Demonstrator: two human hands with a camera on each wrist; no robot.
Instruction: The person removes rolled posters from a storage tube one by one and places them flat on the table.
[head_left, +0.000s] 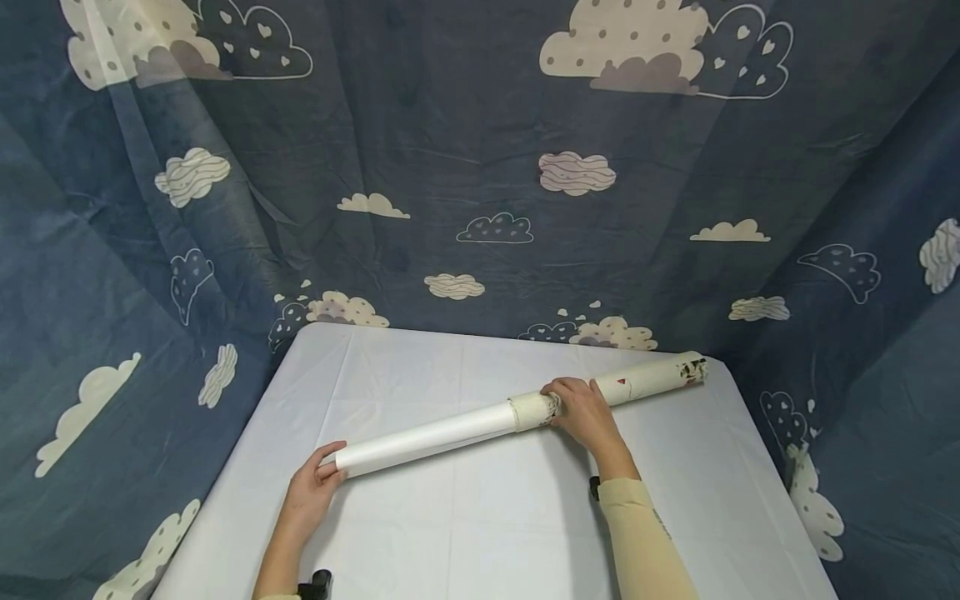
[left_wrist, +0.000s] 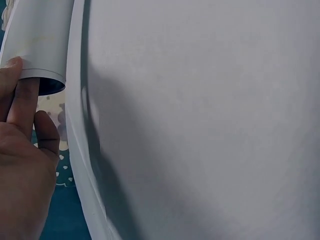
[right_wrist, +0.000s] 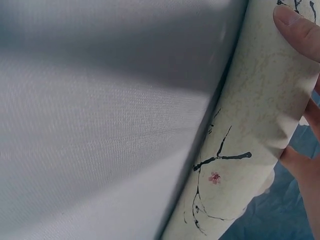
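Note:
A long white roll (head_left: 427, 437) lies slantwise above the table, its far end meeting a cream roll (head_left: 652, 380) printed with dark branches and small blossoms. At the white roll's near end, my left hand (head_left: 307, 493) pinches the rim. The left wrist view shows a finger inside the hollow opening of the white roll (left_wrist: 42, 35) and the thumb outside. My right hand (head_left: 588, 418) grips the cream roll near where the white one meets it. In the right wrist view the thumb lies across the cream roll (right_wrist: 260, 95), with other fingers at its far side, partly cut off.
A white cloth covers the table (head_left: 480, 533). Dark blue curtains (head_left: 450, 125) with cloud prints hang behind and at both sides. Black wrist devices (head_left: 318, 583) show near the cream sleeves (head_left: 645, 542). The cream roll's far end reaches near the table's back right corner.

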